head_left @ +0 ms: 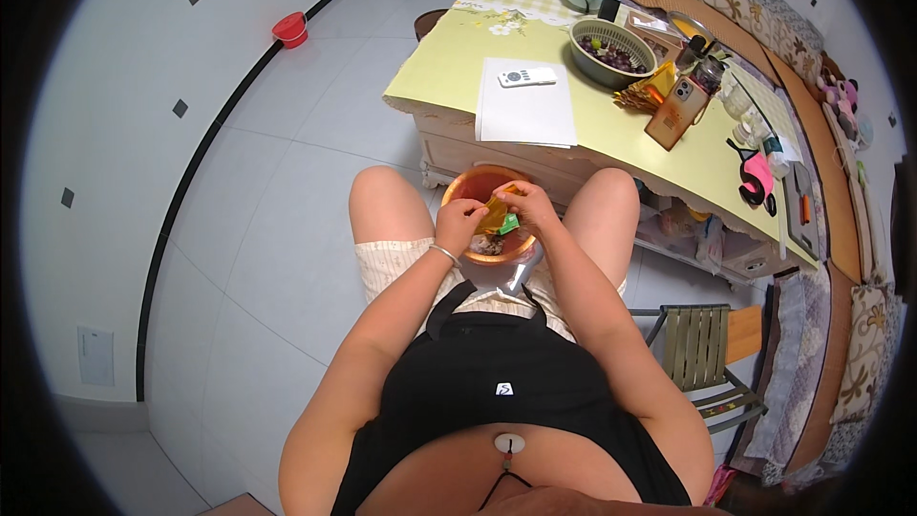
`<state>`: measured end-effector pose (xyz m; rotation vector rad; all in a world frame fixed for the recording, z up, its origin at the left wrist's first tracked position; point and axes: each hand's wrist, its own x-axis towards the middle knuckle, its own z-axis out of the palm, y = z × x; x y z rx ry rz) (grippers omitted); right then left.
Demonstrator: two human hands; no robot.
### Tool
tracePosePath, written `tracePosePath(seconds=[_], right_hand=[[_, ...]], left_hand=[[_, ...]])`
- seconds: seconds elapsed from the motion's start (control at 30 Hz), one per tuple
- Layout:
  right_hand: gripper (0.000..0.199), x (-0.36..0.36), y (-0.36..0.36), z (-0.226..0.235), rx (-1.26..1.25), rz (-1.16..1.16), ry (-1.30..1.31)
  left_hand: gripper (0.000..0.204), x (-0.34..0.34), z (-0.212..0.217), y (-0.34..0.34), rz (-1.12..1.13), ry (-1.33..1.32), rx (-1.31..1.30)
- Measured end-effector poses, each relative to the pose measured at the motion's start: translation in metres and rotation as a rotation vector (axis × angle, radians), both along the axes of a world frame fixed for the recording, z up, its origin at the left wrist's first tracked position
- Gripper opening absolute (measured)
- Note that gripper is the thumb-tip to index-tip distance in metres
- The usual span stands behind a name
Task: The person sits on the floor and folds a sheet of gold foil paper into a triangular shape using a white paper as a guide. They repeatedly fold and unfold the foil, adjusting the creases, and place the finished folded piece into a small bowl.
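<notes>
Pale grey floor tiles (258, 182) stretched away on my left to a white wall (115, 124), where a red bucket (290, 31) stood beside the dark skirting. In front of me was a table with a yellow-green cloth (435, 67), and on it, close to the near edge, lay a white sheet (525, 119) with a white remote (527, 77) on top. Further to the right were a colander (600, 73) of dark round fruit (621, 58), a crumpled gold packet (642, 96) and, next to that, a phone (678, 113) in an amber case. A folding stool (695, 344) with green slats stood on the floor to my right

Between my bare knees sat an orange-brown bin (516, 255), and both hands were over it, close together but not touching. My left hand (459, 225), a bracelet (443, 253) at its wrist, had its fingertips pinched on the left side of a shiny gold wrapper (494, 217); my right hand (526, 205), a little further forward, gripped the upper right part. So the wrapper lay in the gap between my two hands, above the bin's opening. Just below my right hand showed a small green packet (509, 224); whether it touched the wrapper I could not tell
</notes>
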<state>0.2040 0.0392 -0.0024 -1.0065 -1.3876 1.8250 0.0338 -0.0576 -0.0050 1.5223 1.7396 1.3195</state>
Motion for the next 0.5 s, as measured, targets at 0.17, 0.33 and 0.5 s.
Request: tracePosePath(seconds=[0.17,0.33,0.5], right_hand=[[0.016,0.0021,0.0049,-0.0113,-0.017,0.024,0.050],[0.016,0.0030,0.0040,-0.0103,-0.012,0.007,0.028],[0.015,0.0016,0.0018,-0.0084,-0.023,-0.024,0.079]], left_hand=[[0.016,0.0021,0.0026,-0.0001,-0.004,-0.020,-0.021],[0.018,0.0033,0.0029,0.0014,-0.029,-0.086,-0.017],[0.017,0.0046,-0.0001,0.0017,-0.050,-0.121,-0.039]])
